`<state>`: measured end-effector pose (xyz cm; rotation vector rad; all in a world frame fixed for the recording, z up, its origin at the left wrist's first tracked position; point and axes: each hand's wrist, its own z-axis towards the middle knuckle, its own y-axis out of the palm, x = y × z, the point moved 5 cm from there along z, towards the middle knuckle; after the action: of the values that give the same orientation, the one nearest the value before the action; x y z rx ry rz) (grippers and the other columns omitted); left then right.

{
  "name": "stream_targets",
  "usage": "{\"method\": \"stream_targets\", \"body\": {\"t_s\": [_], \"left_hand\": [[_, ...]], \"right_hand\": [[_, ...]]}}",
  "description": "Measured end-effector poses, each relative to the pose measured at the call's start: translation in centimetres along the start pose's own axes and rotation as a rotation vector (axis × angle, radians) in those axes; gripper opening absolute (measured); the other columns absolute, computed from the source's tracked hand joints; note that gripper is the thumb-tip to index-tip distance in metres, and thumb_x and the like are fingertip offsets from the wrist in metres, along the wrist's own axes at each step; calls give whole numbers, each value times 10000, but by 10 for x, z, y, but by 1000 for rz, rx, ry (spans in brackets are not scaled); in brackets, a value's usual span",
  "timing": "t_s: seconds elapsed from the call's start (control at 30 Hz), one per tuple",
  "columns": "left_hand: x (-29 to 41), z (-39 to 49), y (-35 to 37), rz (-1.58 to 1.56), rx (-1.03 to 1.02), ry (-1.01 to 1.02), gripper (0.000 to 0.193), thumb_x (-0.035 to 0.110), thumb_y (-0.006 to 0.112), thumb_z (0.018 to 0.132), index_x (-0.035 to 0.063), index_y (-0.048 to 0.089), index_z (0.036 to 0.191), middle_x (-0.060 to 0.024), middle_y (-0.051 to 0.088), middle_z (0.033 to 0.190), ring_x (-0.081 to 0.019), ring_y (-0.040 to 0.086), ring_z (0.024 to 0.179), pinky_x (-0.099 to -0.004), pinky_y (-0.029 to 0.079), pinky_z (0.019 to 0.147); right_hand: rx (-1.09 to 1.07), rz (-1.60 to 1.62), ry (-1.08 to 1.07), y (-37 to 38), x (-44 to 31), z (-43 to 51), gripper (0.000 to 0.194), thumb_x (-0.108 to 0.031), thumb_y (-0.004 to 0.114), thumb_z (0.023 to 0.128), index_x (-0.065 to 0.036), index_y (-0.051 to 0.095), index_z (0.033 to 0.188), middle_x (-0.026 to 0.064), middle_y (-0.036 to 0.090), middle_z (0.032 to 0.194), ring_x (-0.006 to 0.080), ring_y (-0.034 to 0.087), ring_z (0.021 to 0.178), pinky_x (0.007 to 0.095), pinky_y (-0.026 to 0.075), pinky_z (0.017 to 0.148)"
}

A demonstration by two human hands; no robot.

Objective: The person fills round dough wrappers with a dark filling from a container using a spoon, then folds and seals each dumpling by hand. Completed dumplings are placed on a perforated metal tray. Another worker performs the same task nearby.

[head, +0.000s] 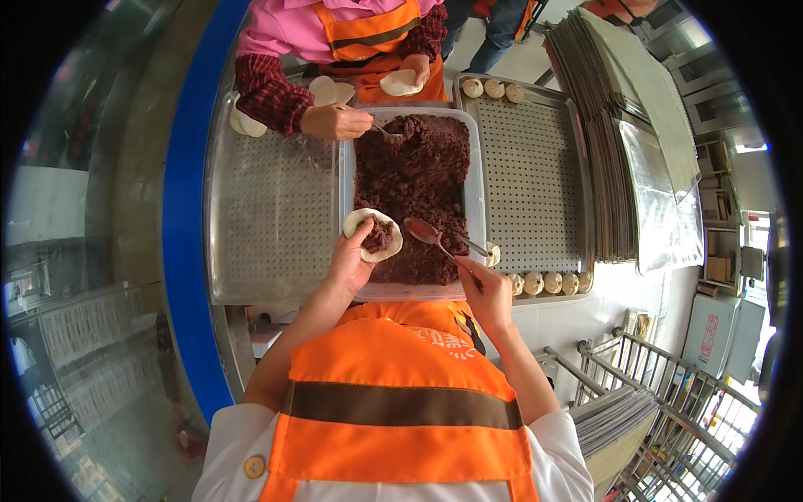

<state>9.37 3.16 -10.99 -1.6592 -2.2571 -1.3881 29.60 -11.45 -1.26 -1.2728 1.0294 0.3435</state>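
My left hand holds a round dough wrapper with a heap of dark reddish-brown filling on it, the thumb lying over the filling. A metal spoon is in my right hand, its bowl just above the filling mass to the right of the wrapper. Both are over the near part of a translucent plastic tub of the same dark filling. Another metal utensil leans against the tub's right wall, its lower end in the filling.
Across the tub, a co-worker's hand holds a spoon in the filling; the other holds a wrapper. Perforated metal trays flank the tub; the right one bears several pleated buns. More wrappers lie back left. Stacked trays stand right.
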Motion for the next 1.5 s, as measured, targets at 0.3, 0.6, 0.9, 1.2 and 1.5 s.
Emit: {"method": "stream_targets", "body": {"t_s": [0.3, 0.6, 0.9, 1.2, 1.5], "left_hand": [[-4, 1, -2, -55, -28, -2, 180, 177, 553, 995, 126, 585, 1164, -27, 605, 1162, -194, 620, 1071, -378, 575, 867], [-3, -17, 21, 2, -120, -101, 233, 169, 644, 949, 111, 580, 1166, -36, 616, 1129, -175, 633, 1031, -342, 568, 855], [-7, -32, 46, 154, -190, -53, 251, 100, 660, 932, 93, 569, 1165, -42, 619, 1081, -171, 640, 992, -342, 588, 799], [-11, -40, 52, 280, -169, -70, 268, 77, 648, 936, 57, 555, 1187, -56, 627, 1085, -174, 643, 992, -324, 552, 873], [-13, -38, 40, 174, -168, -77, 236, 114, 624, 963, 62, 565, 1186, -37, 624, 1078, -146, 639, 992, -311, 553, 862]], "right_hand": [[92, -271, -258, -5, -26, 5, 172, -116, 685, 842, -148, 725, 1007, 33, 600, 646, 237, 609, 556, 354, 479, 483], [-48, -232, -157, 28, 10, 16, 201, -212, 672, 900, -74, 711, 1040, 91, 680, 967, 235, 647, 805, 341, 514, 692], [-108, 394, 175, 52, -28, 36, 170, -138, 746, 863, 4, 708, 950, 34, 685, 807, 78, 584, 631, 251, 486, 592], [-344, 675, 326, 48, -24, 51, 238, -121, 756, 852, 44, 681, 1005, 33, 684, 800, 57, 611, 707, 224, 518, 578], [-48, -42, -700, 33, -67, 41, 239, -99, 771, 803, -50, 713, 1029, 46, 644, 844, 161, 633, 757, 286, 518, 671]]}}
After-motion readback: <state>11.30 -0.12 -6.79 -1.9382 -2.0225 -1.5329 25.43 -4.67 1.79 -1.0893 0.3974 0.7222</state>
